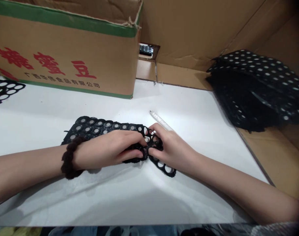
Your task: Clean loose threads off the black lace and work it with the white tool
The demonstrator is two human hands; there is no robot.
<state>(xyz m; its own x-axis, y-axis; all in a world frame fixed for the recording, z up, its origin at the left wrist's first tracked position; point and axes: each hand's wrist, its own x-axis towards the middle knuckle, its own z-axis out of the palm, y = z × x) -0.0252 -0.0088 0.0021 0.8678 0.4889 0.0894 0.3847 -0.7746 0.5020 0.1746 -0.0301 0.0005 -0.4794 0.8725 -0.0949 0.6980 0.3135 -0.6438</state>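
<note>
A black sheet with rows of round pieces with pale centres (92,126) lies on the white table, partly covered by my left hand (110,144). Thumb and fingers of that hand pinch the sheet near its right end. Close beside it, my right hand (170,147) is closed on a black strip with open round holes (167,168), which bends down toward me from the sheet's right end. Where strip and sheet meet, the fingertips hide part of the join. A white pen-like stick (160,120) lies just behind my right hand.
A cardboard box with green edges and red characters (65,59) stands at the back left. Stacked black dotted sheets (257,85) are at the right, against a cardboard wall (188,29). Another black holed piece (10,88) lies at the far left of the table (115,200).
</note>
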